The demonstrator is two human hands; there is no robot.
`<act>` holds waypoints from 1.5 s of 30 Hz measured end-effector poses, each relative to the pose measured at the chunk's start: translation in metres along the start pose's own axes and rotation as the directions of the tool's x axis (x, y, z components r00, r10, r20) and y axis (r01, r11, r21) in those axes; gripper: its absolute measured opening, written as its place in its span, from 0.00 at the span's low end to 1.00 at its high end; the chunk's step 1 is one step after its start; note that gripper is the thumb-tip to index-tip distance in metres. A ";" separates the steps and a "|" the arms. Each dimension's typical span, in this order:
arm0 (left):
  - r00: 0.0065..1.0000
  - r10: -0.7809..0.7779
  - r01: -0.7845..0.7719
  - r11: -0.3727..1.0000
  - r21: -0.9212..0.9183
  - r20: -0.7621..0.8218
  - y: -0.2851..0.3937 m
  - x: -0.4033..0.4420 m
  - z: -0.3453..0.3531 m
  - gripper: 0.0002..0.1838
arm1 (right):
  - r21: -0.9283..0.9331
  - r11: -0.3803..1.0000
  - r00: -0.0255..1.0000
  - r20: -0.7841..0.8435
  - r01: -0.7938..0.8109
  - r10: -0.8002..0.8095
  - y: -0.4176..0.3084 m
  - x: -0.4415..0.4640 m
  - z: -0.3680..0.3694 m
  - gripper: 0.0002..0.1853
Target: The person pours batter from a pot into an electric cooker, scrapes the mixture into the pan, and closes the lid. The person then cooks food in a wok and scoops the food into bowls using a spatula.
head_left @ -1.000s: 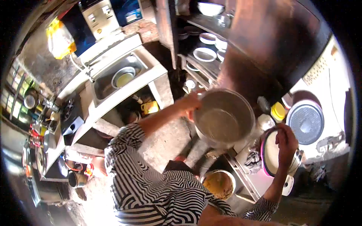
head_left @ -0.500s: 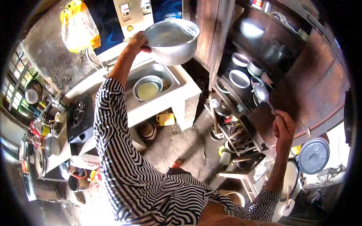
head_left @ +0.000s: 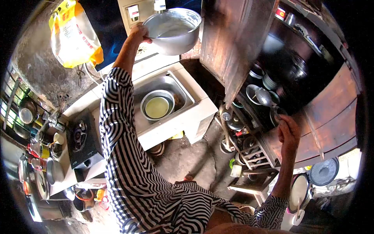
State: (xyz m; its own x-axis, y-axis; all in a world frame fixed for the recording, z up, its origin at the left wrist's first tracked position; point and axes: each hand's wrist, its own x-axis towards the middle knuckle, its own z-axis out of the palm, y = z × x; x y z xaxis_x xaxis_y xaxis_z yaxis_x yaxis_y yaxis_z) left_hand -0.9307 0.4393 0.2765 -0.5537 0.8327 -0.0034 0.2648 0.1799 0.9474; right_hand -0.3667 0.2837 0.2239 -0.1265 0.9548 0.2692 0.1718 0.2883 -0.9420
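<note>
My left hand (head_left: 139, 34) is closed on the rim of a large metal bowl (head_left: 173, 41), raised at the far side near the stove-like counter end. My right hand (head_left: 289, 134) grips the handle of a large metal spoon (head_left: 264, 97), its bowl end in front of the open cupboard's shelf. On that shelf stand a white bowl (head_left: 252, 93) and a stack of plates (head_left: 269, 82). Below my left arm's reach, a metal basin (head_left: 171, 102) with yellowish liquid rests in the sink (head_left: 183, 91).
A wooden cupboard door (head_left: 235, 46) stands open between the bowl and the shelves; a second door (head_left: 323, 117) hangs open at right. A gas stove (head_left: 80, 138) sits on the left counter. A yellow-and-white bag (head_left: 74, 37) hangs on the wall. A low stool (head_left: 249, 189) stands on the floor.
The left cupboard door now covers more of the shelves. The bowl appears higher and slightly left, and the spoon a little lower and left; the whole view has shifted too.
</note>
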 end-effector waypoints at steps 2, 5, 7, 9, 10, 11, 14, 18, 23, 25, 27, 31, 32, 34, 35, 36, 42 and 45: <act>0.812 0.360 -0.451 -0.112 0.885 0.459 -0.002 0.015 -0.004 0.13 | -0.011 1.000 1.000 -0.016 -0.010 0.010 -0.004 0.002 0.004 0.08; 0.854 0.344 -0.330 -0.226 0.917 0.392 0.014 -0.020 0.013 0.20 | -0.005 0.999 0.998 -0.060 0.035 -0.035 -0.007 0.002 0.003 0.08; 0.798 0.405 -0.383 -0.232 0.894 0.446 -0.004 0.020 0.004 0.22 | 0.046 0.999 0.999 -0.040 -0.012 0.013 -0.006 0.003 -0.003 0.08; 0.614 0.568 -0.562 -0.173 0.809 0.548 -0.018 0.036 -0.007 0.21 | 0.056 0.998 0.997 -0.075 0.001 0.004 -0.002 0.002 -0.010 0.08; 0.538 0.615 -0.595 -0.206 0.777 0.576 -0.021 0.037 -0.011 0.21 | 0.071 0.997 0.995 -0.098 0.012 -0.005 0.001 0.002 -0.012 0.08; 0.537 0.613 -0.598 -0.208 0.774 0.580 -0.025 0.038 -0.016 0.21 | 0.072 0.997 0.995 -0.100 0.008 -0.001 0.003 0.001 -0.014 0.08; 0.437 0.674 -0.689 -0.175 0.704 0.595 -0.025 0.039 -0.010 0.14 | 0.098 0.994 0.989 -0.133 -0.049 0.062 0.009 0.003 -0.020 0.08; 0.992 0.121 -0.124 0.988 -0.087 -0.044 -0.003 -0.005 0.027 0.11 | 0.124 0.992 0.988 -0.142 -0.037 0.054 0.014 0.005 -0.027 0.09; 0.931 0.365 -0.364 0.929 -0.069 0.004 0.007 -0.097 0.064 0.28 | 0.242 0.967 0.986 -0.118 -0.084 0.116 0.003 0.006 -0.032 0.09; 0.905 0.424 -0.420 0.903 -0.087 0.031 0.004 -0.120 0.086 0.30 | 0.292 0.956 0.994 -0.103 0.005 0.026 -0.001 0.006 -0.033 0.10; 0.906 0.403 -0.406 0.914 0.003 0.130 0.007 -0.151 0.105 0.30 | 0.198 0.980 0.995 -0.091 -0.030 0.049 -0.002 0.003 -0.042 0.09; 0.801 0.462 -0.489 0.872 -0.028 0.382 -0.004 -0.222 0.186 0.28 | -0.528 0.694 0.858 0.150 0.490 -0.491 0.023 0.000 -0.050 0.10; 0.849 0.291 -0.364 0.927 0.090 0.441 0.017 -0.275 0.205 0.27 | -0.615 0.570 0.829 0.291 0.545 -0.478 0.035 -0.004 -0.049 0.10; 0.709 0.360 -0.404 0.912 -0.069 0.607 -0.022 -0.291 0.259 0.24 | -0.674 0.355 0.753 0.496 0.648 -0.432 0.059 -0.025 -0.054 0.10; 0.624 0.387 -0.397 0.905 -0.151 0.678 -0.041 -0.299 0.286 0.23 | -0.687 0.310 0.748 0.542 0.657 -0.384 0.078 -0.034 -0.059 0.09; 0.580 0.270 -0.303 0.947 -0.105 0.769 -0.043 -0.325 0.305 0.24 | -0.716 0.330 0.784 0.514 0.616 -0.347 0.082 -0.045 -0.073 0.09; 0.358 -0.075 -0.030 0.995 0.092 0.931 -0.175 -0.459 0.451 0.29 | -0.780 0.222 0.809 0.581 0.585 -0.091 0.093 -0.127 -0.174 0.06; -0.024 -0.153 0.161 0.975 0.155 0.988 -0.156 -0.540 0.473 0.27 | -0.895 0.257 0.842 0.434 0.363 0.321 0.082 -0.164 -0.213 0.07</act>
State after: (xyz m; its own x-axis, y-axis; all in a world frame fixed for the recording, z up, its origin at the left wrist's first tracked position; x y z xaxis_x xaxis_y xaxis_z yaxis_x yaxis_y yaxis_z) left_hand -0.2995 0.2090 -0.0206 0.7531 0.4696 -0.4608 0.2909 0.3906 0.8734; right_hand -0.1242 0.1663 0.1454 -0.4754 0.8647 -0.1625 0.8730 0.4865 0.0349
